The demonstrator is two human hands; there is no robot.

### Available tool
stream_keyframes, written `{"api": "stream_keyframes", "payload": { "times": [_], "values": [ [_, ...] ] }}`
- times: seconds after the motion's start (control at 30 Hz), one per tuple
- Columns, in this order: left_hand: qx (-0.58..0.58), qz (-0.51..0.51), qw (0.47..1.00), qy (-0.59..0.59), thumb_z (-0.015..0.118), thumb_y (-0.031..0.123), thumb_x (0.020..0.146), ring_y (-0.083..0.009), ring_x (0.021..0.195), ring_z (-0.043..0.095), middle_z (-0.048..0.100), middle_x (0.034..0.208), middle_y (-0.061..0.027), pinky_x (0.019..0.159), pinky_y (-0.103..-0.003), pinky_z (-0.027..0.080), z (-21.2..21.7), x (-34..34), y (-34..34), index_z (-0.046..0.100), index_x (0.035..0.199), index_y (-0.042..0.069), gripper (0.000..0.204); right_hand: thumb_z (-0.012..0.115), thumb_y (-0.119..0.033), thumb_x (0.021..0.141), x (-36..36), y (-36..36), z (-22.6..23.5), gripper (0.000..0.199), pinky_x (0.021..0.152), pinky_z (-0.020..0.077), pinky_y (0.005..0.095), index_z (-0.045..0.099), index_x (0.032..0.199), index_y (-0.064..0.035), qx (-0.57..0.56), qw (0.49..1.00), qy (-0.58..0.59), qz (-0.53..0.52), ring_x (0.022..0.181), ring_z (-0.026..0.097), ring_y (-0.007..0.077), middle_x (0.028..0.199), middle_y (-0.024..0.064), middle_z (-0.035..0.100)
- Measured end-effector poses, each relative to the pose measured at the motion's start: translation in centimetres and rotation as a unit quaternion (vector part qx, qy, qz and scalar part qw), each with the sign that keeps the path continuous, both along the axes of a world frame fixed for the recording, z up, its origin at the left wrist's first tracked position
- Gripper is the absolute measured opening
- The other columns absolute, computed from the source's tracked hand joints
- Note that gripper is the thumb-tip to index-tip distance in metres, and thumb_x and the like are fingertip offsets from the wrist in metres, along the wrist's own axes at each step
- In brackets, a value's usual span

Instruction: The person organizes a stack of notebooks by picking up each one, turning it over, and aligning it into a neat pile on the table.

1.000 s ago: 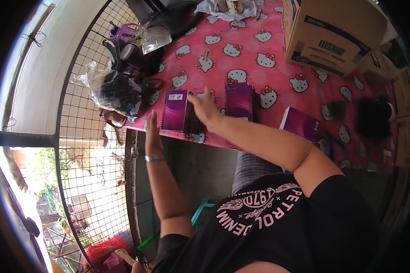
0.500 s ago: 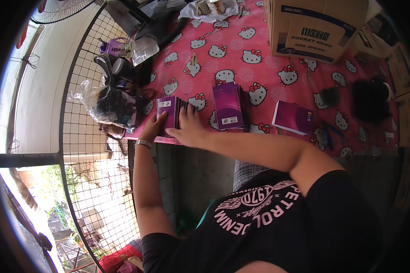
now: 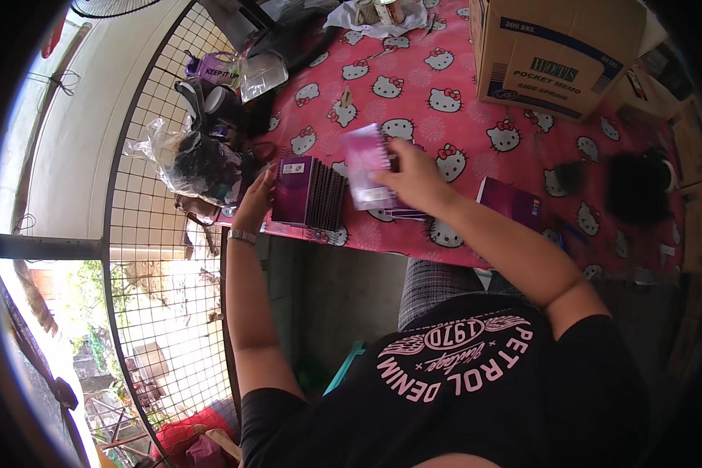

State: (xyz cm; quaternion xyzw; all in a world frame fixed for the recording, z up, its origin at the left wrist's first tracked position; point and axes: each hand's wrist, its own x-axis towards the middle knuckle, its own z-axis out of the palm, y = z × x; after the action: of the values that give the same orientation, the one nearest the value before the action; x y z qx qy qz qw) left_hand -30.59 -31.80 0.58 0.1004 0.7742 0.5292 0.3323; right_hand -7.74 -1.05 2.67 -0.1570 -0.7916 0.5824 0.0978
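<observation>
Notebook [image 3: 364, 173], purple w/ spiral edge, is near centre of frame, blurred, in the right hand [image 3: 415, 178]. Prob. light; covers look like thin card, so some flex, maybe a bit slick. Best hold is prob. the spiral side, thumb vs. fingers, w/o bending the wire.

Right hand is clamped on that edge; forearm slants in from lower R, elbow bent. Left hand [image 3: 256, 199] is open, fingers extended along the L edge of a notebook stack [image 3: 292, 195], L of centre; can't tell how hard it presses. L forearm runs nearly upright, wristband [image 3: 242, 235] on. Hands are well apart. Another notebook [image 3: 510, 204] lies flat on the pink tabletop [image 3: 476, 168], R of centre; box [image 3: 558, 58] upper R.
</observation>
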Motion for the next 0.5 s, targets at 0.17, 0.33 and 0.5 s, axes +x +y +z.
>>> {"api": "stream_keyframes", "payload": {
  "times": [0.17,0.33,0.5],
  "values": [
    [0.038,0.032,0.999,-0.014,0.051,0.050,0.100,-0.0141,0.110,0.056,0.057,0.133,-0.0062,0.089,-0.029,0.046,3.2,1.3,4.7,0.037,0.152,0.018,0.063,0.084,-0.027,0.074,-8.0,-7.8,-1.3,0.060,0.092,0.0503,0.0401,0.057,0.117,0.0039,-0.124,0.992,0.007,0.030,0.105,0.066,0.0344,0.107,0.0213,0.068],
    [-0.012,-0.076,0.992,0.102,0.057,0.025,0.101,-0.0165,0.132,0.046,0.049,0.145,-0.0125,0.105,-0.032,0.039,0.5,2.7,3.9,0.028,0.155,0.011,0.063,0.079,-0.025,0.083,-7.2,-10.1,-1.8,0.056,0.067,0.0555,0.0307,0.055,0.122,0.0064,-0.110,0.990,-0.054,0.074,0.080,0.068,0.0167,0.098,0.0151,0.069],
    [-0.169,-0.127,0.899,0.384,0.051,0.028,0.103,-0.0295,0.145,0.033,0.037,0.154,-0.0195,0.115,-0.037,0.030,-0.6,3.3,3.3,0.031,0.154,0.013,0.057,0.072,-0.019,0.090,-2.4,-4.8,-3.9,0.039,0.059,0.0540,0.0278,0.059,0.120,0.0017,-0.199,0.979,-0.023,0.037,0.072,0.066,0.0136,0.090,0.0085,0.068]
  ]
}}
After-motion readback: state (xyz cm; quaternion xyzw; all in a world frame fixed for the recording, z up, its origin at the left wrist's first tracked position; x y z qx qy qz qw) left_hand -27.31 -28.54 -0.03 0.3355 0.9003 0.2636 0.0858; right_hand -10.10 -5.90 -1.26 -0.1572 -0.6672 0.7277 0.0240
